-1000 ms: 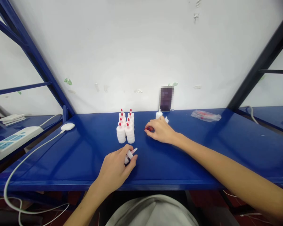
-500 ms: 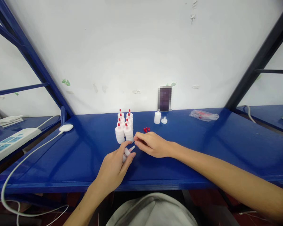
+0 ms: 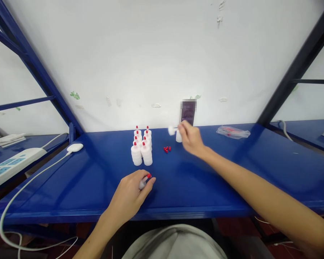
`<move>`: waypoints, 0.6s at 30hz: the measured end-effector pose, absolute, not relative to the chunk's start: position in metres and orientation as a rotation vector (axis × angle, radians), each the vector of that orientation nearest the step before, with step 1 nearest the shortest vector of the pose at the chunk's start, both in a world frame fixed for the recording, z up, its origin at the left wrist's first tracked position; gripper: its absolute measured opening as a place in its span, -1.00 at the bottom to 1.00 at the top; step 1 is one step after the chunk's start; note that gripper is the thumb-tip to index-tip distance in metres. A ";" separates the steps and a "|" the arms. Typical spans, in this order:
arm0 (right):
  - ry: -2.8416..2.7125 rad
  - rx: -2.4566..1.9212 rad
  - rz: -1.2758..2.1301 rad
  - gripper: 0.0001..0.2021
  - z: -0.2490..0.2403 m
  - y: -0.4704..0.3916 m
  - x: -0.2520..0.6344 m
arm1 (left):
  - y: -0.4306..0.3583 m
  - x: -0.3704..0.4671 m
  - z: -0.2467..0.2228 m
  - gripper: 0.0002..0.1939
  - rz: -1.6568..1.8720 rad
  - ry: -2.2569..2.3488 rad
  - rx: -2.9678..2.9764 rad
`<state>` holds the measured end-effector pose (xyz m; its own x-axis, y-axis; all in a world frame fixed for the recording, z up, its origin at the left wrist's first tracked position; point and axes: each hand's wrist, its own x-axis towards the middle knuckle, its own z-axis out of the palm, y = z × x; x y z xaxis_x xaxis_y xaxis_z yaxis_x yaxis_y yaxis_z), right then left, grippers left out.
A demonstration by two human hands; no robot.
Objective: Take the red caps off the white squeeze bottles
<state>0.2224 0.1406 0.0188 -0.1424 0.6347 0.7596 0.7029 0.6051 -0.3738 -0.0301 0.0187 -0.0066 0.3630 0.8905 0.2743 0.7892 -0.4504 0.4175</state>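
Observation:
My left hand [image 3: 131, 192] is wrapped round a white bottle [image 3: 142, 184] with a red tip [image 3: 149, 176], tilted to the right near the table's front. My right hand [image 3: 191, 138] is at the back, its fingers pinched on a white nozzle cap [image 3: 172, 130], blurred by motion. Just behind it stands a white bottle [image 3: 179, 136], partly hidden by my fingers. Several white bottles with red tips [image 3: 147, 154] stand in two rows left of centre. Several small red caps [image 3: 166, 149] lie between the rows and my right hand.
A clear plastic bag [image 3: 233, 132] with red things in it lies at the back right of the blue table [image 3: 97, 180]. A dark, blurred-out panel [image 3: 188, 112] leans on the wall. At the left are a white power strip [image 3: 14, 167] and a cabled white device [image 3: 75, 147].
My right hand has moved from beside my left hand to the back right and taken hold of the nozzle cap. A red tip now shows on the bottle in my left hand.

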 end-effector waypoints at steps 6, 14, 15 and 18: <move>-1.578 -1.584 -0.316 -0.62 0.011 0.189 0.283 | 0.020 -0.027 -0.006 -0.59 0.688 1.596 2.531; -1.736 -1.806 -0.220 -0.55 0.003 0.192 0.277 | 0.016 -0.029 -0.006 -0.56 0.878 1.549 2.349; -1.752 -1.813 -0.215 -0.55 0.002 0.192 0.277 | 0.016 -0.030 -0.006 -0.56 0.906 1.535 2.316; -1.838 -1.833 -0.164 -0.59 0.000 0.192 0.276 | 0.013 -0.031 -0.006 -0.57 0.952 1.465 2.250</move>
<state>0.2759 0.1922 -0.0003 0.0651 0.8927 0.4459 0.9575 0.0699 -0.2798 -0.0310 0.0134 -0.0064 0.2637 0.8916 0.3680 0.6982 -0.4397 0.5649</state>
